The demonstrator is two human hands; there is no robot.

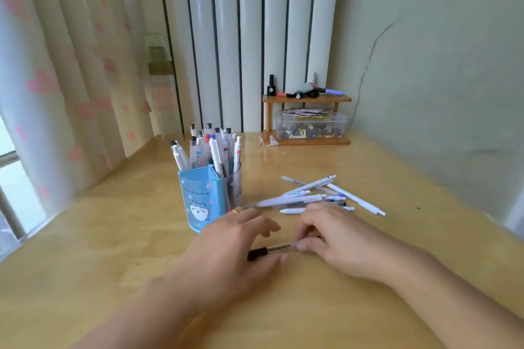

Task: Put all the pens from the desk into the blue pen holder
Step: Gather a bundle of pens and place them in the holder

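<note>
Head view shows a clear pen (272, 250) with a black cap, long axis left-right and cap pointing left, pinched in the grip of the right hand (337, 244) while the left hand (229, 252) hangs relaxed beside it, low over bare near bench (113, 235), with loose white pens (314, 197) just beyond and the blue pen holder (202, 198) far left.

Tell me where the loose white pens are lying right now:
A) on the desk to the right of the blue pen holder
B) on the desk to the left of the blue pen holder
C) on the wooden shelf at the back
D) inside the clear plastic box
A: the loose white pens lie in a heap on the desk, right of the blue pen holder and just beyond the right hand.
</note>
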